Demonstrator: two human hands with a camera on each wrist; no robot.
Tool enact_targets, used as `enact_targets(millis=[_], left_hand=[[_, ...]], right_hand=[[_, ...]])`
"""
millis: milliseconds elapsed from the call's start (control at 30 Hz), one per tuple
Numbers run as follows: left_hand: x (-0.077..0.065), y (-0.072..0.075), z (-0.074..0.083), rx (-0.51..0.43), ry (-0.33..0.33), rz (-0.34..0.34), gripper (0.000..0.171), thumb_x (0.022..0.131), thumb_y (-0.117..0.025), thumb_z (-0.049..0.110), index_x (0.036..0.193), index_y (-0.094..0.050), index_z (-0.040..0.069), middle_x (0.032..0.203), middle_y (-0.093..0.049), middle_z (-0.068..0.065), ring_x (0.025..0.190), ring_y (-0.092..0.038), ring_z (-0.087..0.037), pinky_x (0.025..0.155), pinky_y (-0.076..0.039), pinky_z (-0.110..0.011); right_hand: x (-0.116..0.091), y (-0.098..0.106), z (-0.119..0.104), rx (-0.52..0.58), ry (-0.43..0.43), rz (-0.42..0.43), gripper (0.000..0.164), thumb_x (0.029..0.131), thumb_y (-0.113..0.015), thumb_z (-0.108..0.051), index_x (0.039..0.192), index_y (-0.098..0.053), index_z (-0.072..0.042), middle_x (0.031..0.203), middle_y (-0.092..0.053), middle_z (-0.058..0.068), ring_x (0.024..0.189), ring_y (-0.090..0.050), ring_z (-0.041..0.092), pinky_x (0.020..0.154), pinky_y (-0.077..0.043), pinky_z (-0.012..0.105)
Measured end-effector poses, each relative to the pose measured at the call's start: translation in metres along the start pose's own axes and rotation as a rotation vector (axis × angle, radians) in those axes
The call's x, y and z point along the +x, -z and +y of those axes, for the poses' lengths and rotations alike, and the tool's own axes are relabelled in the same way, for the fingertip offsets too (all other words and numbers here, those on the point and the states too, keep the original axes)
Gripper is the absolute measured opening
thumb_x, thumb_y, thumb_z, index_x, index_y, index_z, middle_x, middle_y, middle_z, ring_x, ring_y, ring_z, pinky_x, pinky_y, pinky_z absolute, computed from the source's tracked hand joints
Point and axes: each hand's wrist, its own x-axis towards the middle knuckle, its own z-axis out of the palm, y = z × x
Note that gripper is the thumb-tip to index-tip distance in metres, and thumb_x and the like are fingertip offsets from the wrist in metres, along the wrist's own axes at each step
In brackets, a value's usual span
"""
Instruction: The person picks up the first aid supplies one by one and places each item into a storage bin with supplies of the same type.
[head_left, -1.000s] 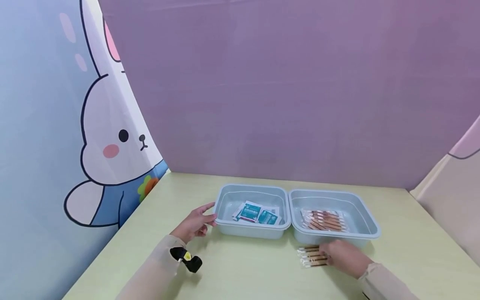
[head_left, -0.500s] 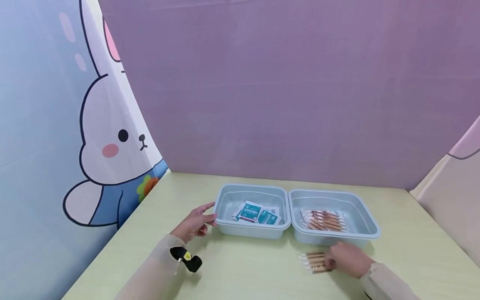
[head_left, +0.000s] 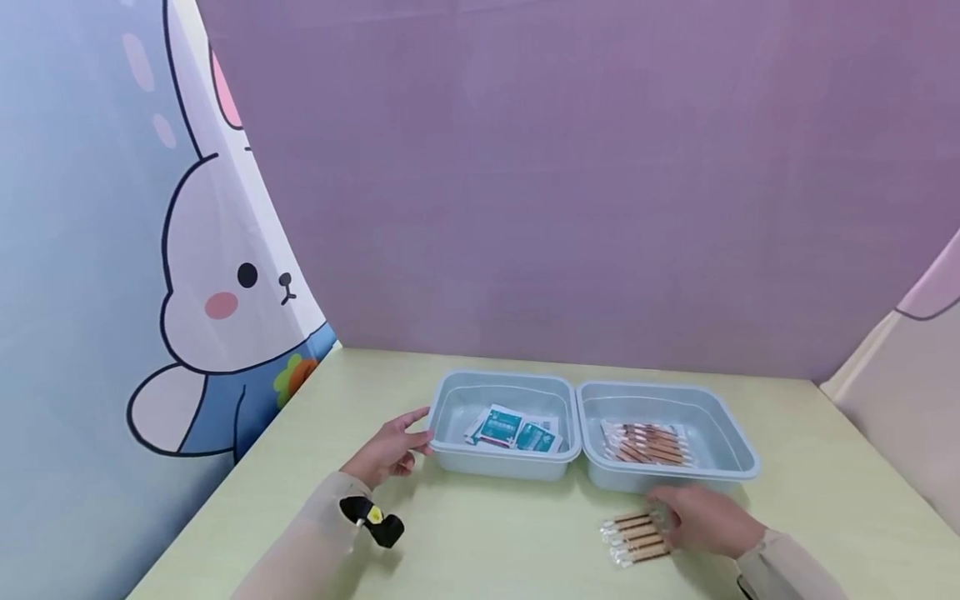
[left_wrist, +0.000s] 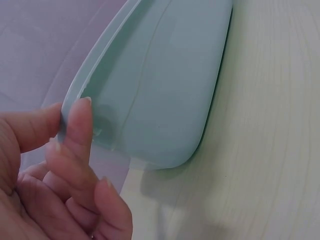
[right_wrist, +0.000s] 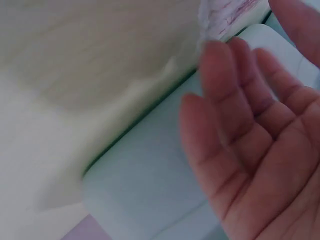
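My left hand (head_left: 388,450) pinches the rim of the left tub (head_left: 495,466), a pale blue-green one; the left wrist view shows the thumb and a finger on either side of that rim. In front of the right tub (head_left: 637,481), my right hand (head_left: 708,521) holds the right end of a clear packet of cotton swabs (head_left: 636,538), whose brown sticks and white tips point left. The right wrist view shows bent fingers (right_wrist: 217,75) at the packet's blurred edge, and the thumb tip is cut off by the frame.
Several teal and white sachets (head_left: 501,427) lie in the left tub. More swab packets (head_left: 651,442) lie in the right tub, which stands right beside it. A purple backdrop (head_left: 540,208) rises behind the pale wooden table (head_left: 510,542).
The swab packet has come slightly toward me and turned, its right end now angled upward in the view along with my right hand. My left hand has stayed at the tub's rim.
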Motion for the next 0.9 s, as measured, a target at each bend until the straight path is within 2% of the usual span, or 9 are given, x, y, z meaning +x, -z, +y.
enact_targets(millis=[100,333,467,600,767,900], left_hand=[[0.0,-0.001,0.0,-0.007,-0.008,-0.004,0.053,0.097,-0.057,0.017,0.146,-0.039,0.01,0.071,-0.063,-0.002,0.048,-0.039,-0.012,0.05,-0.034,-0.023],[0.002,-0.003,0.002,0.001,-0.002,-0.002,0.054,0.097,-0.057,0.018,0.147,-0.038,0.013,0.072,-0.064,-0.003,0.049,-0.039,-0.013,0.05,-0.035,-0.023],[0.003,-0.004,0.002,0.008,-0.004,-0.002,0.054,0.097,-0.057,0.019,0.147,-0.039,0.013,0.074,-0.064,-0.003,0.05,-0.039,-0.013,0.05,-0.035,-0.023],[0.001,-0.003,0.001,0.01,0.01,0.011,0.053,0.097,-0.058,0.019,0.146,-0.039,0.013,0.075,-0.063,-0.003,0.05,-0.039,-0.014,0.051,-0.034,-0.023],[-0.001,-0.002,0.001,0.012,0.021,0.013,0.054,0.097,-0.058,0.019,0.147,-0.039,0.014,0.076,-0.063,-0.004,0.051,-0.038,-0.015,0.052,-0.033,-0.024],[-0.002,-0.002,0.001,-0.001,0.021,0.011,0.053,0.097,-0.058,0.019,0.147,-0.039,0.014,0.075,-0.063,-0.004,0.052,-0.039,-0.014,0.052,-0.033,-0.023]], right_hand=[[0.001,0.0,0.002,-0.021,0.01,-0.007,0.05,0.063,-0.078,-0.001,0.111,-0.063,0.004,0.065,-0.046,-0.015,0.056,-0.041,-0.001,0.047,-0.039,0.021],[0.006,-0.002,0.002,-0.126,-0.064,-0.005,0.028,0.066,-0.081,-0.015,0.09,-0.068,-0.012,0.072,-0.053,-0.015,0.061,-0.044,0.0,0.054,-0.041,0.025],[0.008,-0.004,0.001,-0.17,-0.096,0.006,0.03,0.062,-0.084,-0.018,0.086,-0.067,-0.015,0.074,-0.057,-0.013,0.064,-0.048,0.003,0.057,-0.044,0.026],[0.008,-0.006,0.002,-0.148,-0.115,-0.02,0.033,0.062,-0.085,-0.021,0.086,-0.063,-0.016,0.075,-0.056,-0.012,0.065,-0.048,0.006,0.058,-0.044,0.028],[0.007,-0.01,0.006,-0.087,-0.131,-0.066,0.034,0.061,-0.084,-0.022,0.08,-0.055,-0.02,0.07,-0.048,-0.012,0.063,-0.041,0.007,0.055,-0.036,0.026],[0.006,-0.01,0.007,-0.05,-0.107,-0.085,0.033,0.062,-0.083,-0.022,0.073,-0.052,-0.022,0.066,-0.043,-0.013,0.061,-0.038,0.006,0.052,-0.032,0.025]])
